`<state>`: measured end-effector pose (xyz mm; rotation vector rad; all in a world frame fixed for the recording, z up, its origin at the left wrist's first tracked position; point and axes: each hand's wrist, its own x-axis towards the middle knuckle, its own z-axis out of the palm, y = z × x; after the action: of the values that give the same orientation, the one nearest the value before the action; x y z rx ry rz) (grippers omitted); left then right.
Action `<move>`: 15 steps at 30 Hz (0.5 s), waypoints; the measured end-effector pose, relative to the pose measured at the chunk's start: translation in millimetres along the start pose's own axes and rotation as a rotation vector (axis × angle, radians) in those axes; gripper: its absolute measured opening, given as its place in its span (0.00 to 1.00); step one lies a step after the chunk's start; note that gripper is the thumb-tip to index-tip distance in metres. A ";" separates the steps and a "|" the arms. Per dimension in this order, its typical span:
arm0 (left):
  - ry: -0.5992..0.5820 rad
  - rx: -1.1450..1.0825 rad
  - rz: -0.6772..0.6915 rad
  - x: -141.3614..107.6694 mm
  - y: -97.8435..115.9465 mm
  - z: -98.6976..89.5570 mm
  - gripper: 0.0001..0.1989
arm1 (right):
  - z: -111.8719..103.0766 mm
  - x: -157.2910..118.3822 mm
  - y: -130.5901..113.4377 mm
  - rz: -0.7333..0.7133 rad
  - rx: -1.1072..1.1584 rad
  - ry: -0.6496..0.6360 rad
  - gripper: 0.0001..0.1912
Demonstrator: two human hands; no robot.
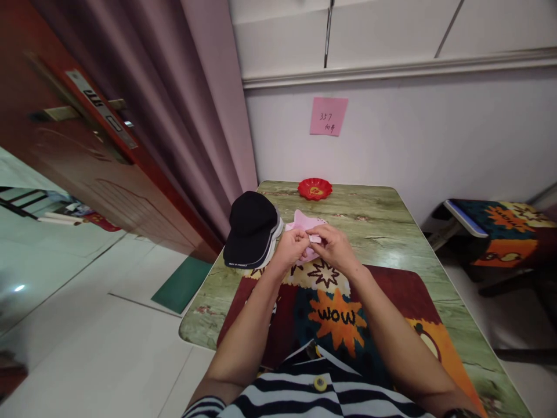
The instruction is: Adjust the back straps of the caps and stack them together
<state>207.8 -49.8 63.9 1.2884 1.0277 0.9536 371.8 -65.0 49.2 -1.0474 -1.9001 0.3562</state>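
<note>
Both hands meet over a pink cap above the table, its shape partly hidden behind my fingers. My left hand is closed, pinching the cap near a small pale strap-like piece. From the other side, my right hand grips that same piece between thumb and fingers. Just left of my left hand lies a black cap, brim toward me, with lettering along the brim's edge. Beneath it shows the edge of a white cap.
A red scalloped dish stands at the back of the green marbled table. A colourful mat with "WOW" lies under my forearms. Left are a curtain and a wooden door; at right, a covered stool-like seat.
</note>
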 end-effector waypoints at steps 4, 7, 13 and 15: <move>0.053 0.030 0.005 -0.8 0.1 0.7 0.03 | 6.3 0.3 0.8 0.002 -0.044 0.022 0.12; 0.101 0.058 -0.028 -0.7 -0.3 2.5 0.03 | 9.0 -0.2 -0.8 0.052 -0.068 0.024 0.11; 0.116 0.034 -0.112 0.7 0.4 4.3 0.03 | 12.9 -1.8 -2.9 0.108 -0.072 0.051 0.11; 0.084 0.025 -0.123 1.2 0.7 1.7 0.04 | 13.6 -2.4 -1.9 0.110 -0.054 0.058 0.11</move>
<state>209.8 -49.1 64.6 1.1994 1.1735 0.9100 360.3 -65.8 41.5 -1.1888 -1.8137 0.3346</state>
